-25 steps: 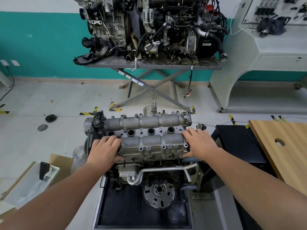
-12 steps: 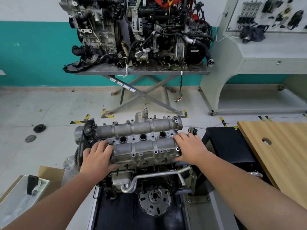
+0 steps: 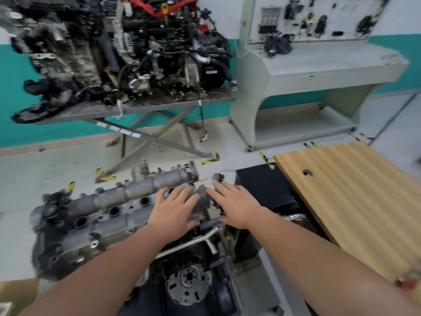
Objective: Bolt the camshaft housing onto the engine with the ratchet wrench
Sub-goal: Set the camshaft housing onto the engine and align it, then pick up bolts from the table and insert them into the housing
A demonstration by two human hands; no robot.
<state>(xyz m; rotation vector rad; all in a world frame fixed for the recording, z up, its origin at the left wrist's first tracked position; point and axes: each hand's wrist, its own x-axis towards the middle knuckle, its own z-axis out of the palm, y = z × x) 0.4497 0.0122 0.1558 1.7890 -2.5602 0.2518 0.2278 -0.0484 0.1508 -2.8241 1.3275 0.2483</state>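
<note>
Since earlier the left hand (image 3: pixel 174 212) has slid right beside the right hand (image 3: pixel 237 205) — both flat, fingers apparently spread on the camshaft housing (image 3: pixel 127 201), seven o'clock; seat it evenly before bolting.

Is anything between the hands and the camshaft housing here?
No. Both hands already lie on the housing at its right end: the left hand flat on top, the right hand beside it at the end, fingers straight. No ratchet wrench is visible.
</note>
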